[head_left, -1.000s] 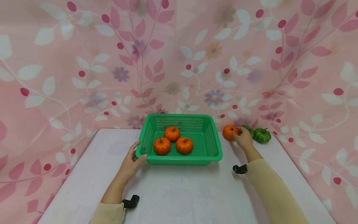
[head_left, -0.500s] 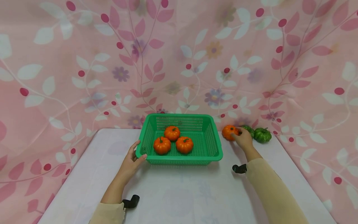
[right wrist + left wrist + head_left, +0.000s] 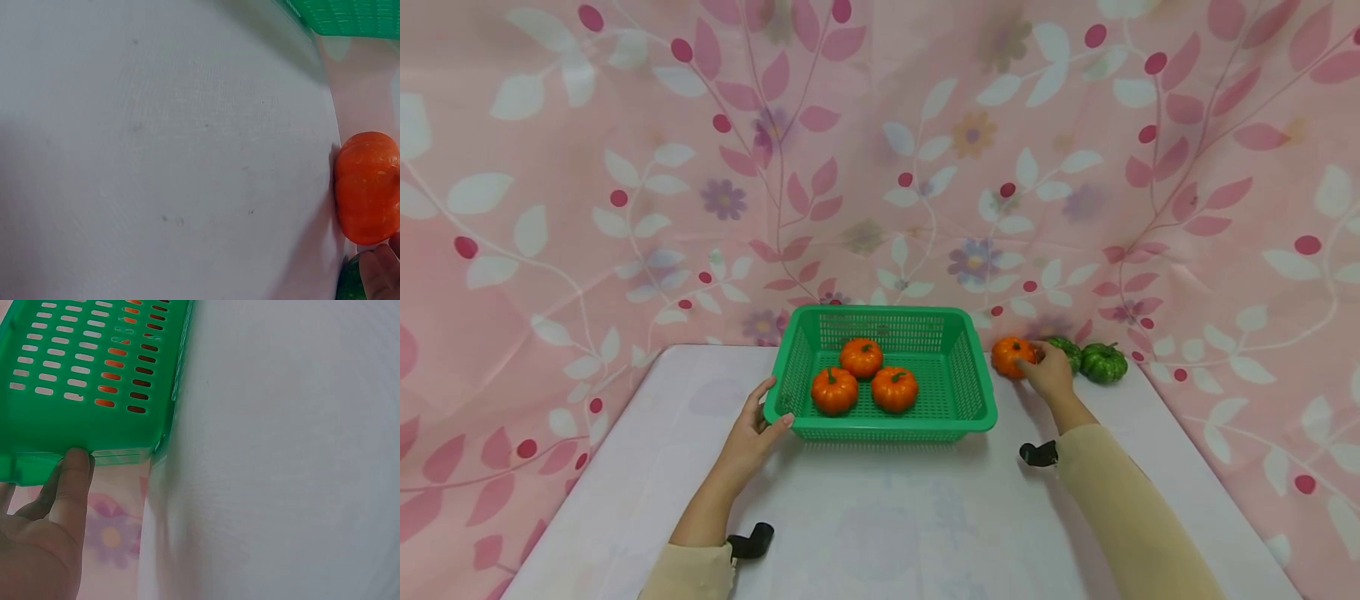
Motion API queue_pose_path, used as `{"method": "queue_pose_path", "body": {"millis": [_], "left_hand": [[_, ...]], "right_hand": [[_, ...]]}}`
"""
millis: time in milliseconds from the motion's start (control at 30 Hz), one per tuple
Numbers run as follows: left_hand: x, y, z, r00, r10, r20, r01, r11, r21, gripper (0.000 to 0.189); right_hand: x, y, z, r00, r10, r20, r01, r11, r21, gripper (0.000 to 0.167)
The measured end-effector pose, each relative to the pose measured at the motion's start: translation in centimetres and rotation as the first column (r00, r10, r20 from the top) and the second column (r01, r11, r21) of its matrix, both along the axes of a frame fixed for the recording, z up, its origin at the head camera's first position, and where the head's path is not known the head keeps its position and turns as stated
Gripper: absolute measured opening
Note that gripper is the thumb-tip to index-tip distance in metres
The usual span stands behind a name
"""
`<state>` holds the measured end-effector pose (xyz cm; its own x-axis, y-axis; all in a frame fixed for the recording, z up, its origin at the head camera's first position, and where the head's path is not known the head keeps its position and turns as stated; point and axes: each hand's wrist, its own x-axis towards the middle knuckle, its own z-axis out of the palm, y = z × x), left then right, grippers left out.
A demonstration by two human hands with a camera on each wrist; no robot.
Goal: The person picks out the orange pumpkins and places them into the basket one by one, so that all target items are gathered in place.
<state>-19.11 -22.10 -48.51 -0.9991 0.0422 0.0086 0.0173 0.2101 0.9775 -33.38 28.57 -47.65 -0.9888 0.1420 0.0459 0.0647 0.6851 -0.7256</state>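
In the head view, my left hand (image 3: 751, 437) holds the near left corner of a green plastic basket (image 3: 895, 423), thumb at the front rim and fingers along the left side. The left wrist view shows a fingertip against the slotted basket (image 3: 75, 431) just under its edge. My right hand (image 3: 1051, 375) has its thumb and fingers on the right side of an orange mini pumpkin (image 3: 1012, 357), at the back of the table right of the basket. At the right wrist view's edge, fingertips (image 3: 379, 269) meet the orange pumpkin (image 3: 367, 187); most of that hand is out of frame.
Inside the basket sit three orange pumpkins, one behind (image 3: 861, 357) and two in front (image 3: 834, 390) (image 3: 894, 389). Two green pumpkins, one partly hidden (image 3: 1067, 353) and one farther right (image 3: 1103, 362), stand beyond my right hand. A patterned pink cloth (image 3: 880, 167) rises behind the white table (image 3: 880, 517).
My right hand and the orange pumpkin have shifted slightly left, showing more of the nearer green pumpkin. The left hand and the basket stay put.
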Motion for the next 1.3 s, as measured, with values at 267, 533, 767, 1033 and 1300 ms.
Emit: {"method": "queue_pose_path", "body": {"millis": [267, 533, 767, 1033, 1300], "left_hand": [[0.0, 0.0, 0.0, 1.0, 0.011, 0.0, -0.011, 1.0, 0.01, 0.078], [0.1, 0.1, 0.0, 1.0, 0.005, 0.019, -0.006, 1.0, 0.03, 0.076], [0.0, 0.0, 0.1, 1.0, 0.005, 0.002, -0.005, 1.0, 0.022, 0.077], [0.2, 0.0, 0.2, 1.0, 0.0, -0.003, 0.0, 1.0, 0.023, 0.077], [0.2, 0.1, 0.2, 1.0, 0.001, 0.011, -0.001, 1.0, 0.023, 0.078]], "right_hand": [[-0.4, -0.4, -0.2, 0.997, 0.027, 0.071, -0.025, 0.999, -0.026, 0.072], [-0.6, -0.6, -0.5, 0.995, -0.001, 0.096, 0.005, 0.999, -0.043, 0.074], [-0.6, -0.4, -0.6, 0.993, -0.015, 0.117, 0.022, 0.998, -0.055, 0.076], [0.4, -0.2, -0.4, 0.988, 0.016, 0.151, 0.0, 0.994, -0.106, 0.077], [1.7, 0.0, 0.3, 0.987, 0.042, 0.155, -0.028, 0.995, -0.094, 0.077]]}}
